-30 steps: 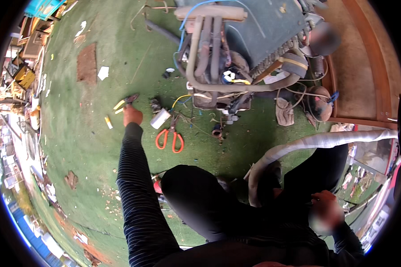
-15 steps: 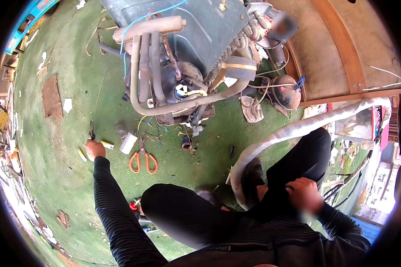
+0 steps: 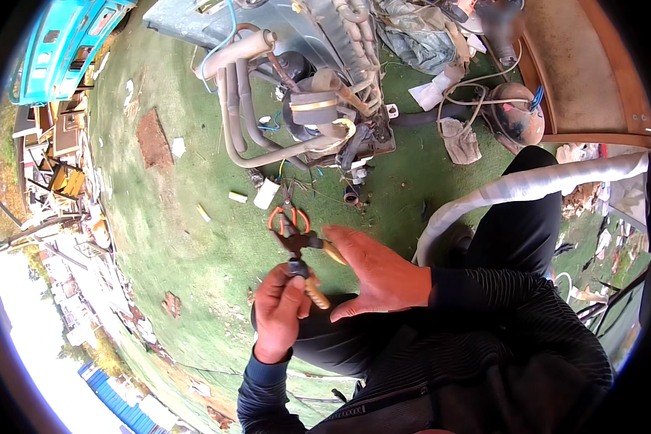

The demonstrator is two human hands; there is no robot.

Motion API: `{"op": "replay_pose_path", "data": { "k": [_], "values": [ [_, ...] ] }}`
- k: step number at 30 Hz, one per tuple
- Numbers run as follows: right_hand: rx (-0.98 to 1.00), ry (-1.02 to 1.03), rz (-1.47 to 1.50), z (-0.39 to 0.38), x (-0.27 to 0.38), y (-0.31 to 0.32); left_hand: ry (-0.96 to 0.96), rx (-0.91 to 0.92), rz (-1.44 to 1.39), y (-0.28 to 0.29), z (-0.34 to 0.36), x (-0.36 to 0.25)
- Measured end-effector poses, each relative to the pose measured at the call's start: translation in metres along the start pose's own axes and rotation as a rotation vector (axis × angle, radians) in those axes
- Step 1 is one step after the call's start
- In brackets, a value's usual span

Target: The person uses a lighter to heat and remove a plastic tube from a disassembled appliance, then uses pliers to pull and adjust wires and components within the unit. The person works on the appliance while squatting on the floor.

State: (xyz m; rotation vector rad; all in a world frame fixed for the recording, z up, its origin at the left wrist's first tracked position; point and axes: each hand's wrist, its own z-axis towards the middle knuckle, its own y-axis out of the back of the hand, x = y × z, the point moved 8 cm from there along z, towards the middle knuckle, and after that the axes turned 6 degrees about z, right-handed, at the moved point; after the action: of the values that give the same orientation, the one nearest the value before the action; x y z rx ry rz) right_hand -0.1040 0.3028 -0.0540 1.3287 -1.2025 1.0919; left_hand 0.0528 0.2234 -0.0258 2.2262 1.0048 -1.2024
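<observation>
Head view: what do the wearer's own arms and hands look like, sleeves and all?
The left hand and right hand are both bare, without gloves. Long dark sleeves reach the wrists: the right sleeve shows fine, lighter stripes above a plain cuff, and the left sleeve has a dark bluish cuff.

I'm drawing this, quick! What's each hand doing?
Left hand: closed, holding the pliers.
Right hand: open, at the pliers; can't tell if it's touching.

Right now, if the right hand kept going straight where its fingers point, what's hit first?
Likely the pliers held in the left hand: their nearer yellowish handle sits close by the right hand, perhaps already touching. Depth is unclear from this view.
</observation>
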Motion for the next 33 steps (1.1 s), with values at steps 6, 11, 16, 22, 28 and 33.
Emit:
{"op": "replay_pose_path", "data": {
  "k": [6,11,16,22,28,33],
  "values": [
    [-0.096,-0.121,0.58,-0.032,-0.042,0.028,0.045,0.186,-0.075,-0.106,0.032,0.01],
    [-0.34,-0.296,0.843,-0.043,-0.132,0.038,-0.361,-0.197,0.72,-0.091,0.109,-0.019],
    [-0.541,-0.375,0.702,-0.019,-0.156,0.062,-0.424,-0.331,0.889,-0.094,0.163,-0.008],
    [-0.591,-0.391,0.712,-0.002,-0.172,0.075,-0.448,-0.377,1.018,-0.099,0.187,-0.013],
    [-0.479,-0.46,0.592,0.003,-0.172,0.075,-0.368,-0.276,0.883,-0.089,0.21,0.007],
    [-0.482,-0.47,0.604,0.007,-0.168,0.072,-0.386,-0.141,0.734,-0.081,0.224,0.019]
  ]
}}
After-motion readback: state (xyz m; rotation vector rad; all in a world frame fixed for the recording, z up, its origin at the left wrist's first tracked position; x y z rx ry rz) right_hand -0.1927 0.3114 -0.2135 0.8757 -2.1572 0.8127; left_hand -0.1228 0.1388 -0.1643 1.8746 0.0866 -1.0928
